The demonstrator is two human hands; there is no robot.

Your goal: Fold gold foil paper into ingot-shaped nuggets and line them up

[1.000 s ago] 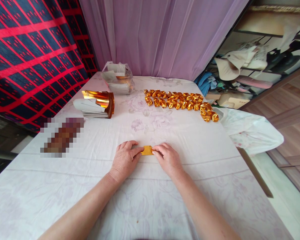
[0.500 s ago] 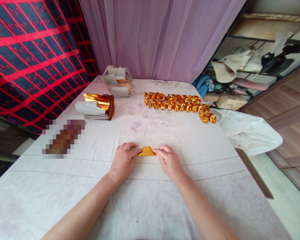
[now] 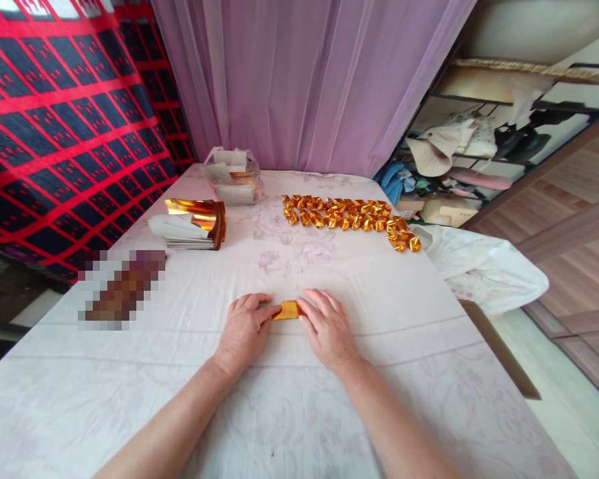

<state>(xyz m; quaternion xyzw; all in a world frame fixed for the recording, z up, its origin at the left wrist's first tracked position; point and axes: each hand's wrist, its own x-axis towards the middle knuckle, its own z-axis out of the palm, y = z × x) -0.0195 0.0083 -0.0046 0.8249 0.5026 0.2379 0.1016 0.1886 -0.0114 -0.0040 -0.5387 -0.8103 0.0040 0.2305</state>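
A small folded strip of gold foil paper [image 3: 287, 310] lies on the cloth-covered table between my two hands. Its left end is under the thumb of my left hand [image 3: 244, 330], whose other fingers curl forward beside it. At the other end, my right hand [image 3: 329, 329] presses with thumb and forefinger, the remaining fingers reaching forward over the cloth. Both ends of the strip are partly hidden by my fingers. Farther off to the right sit rows of folded gold foil pieces [image 3: 344, 214]. A stack of gold foil sheets with white backs [image 3: 190, 229] stands to the left.
Behind the stack is a clear plastic bag [image 3: 232, 176] of more sheets. A pixelated brown patch [image 3: 124, 287] covers something at the table's left. A white plastic bag [image 3: 489, 266] hangs by the right edge, below a shelf with a cap [image 3: 432, 153] and shoes. Purple curtains [image 3: 304, 86] close off the back.
The foil strip now looks shorter, its right part folded in. My right hand has moved slightly left with its fingers more extended. The camera view has shifted a little.
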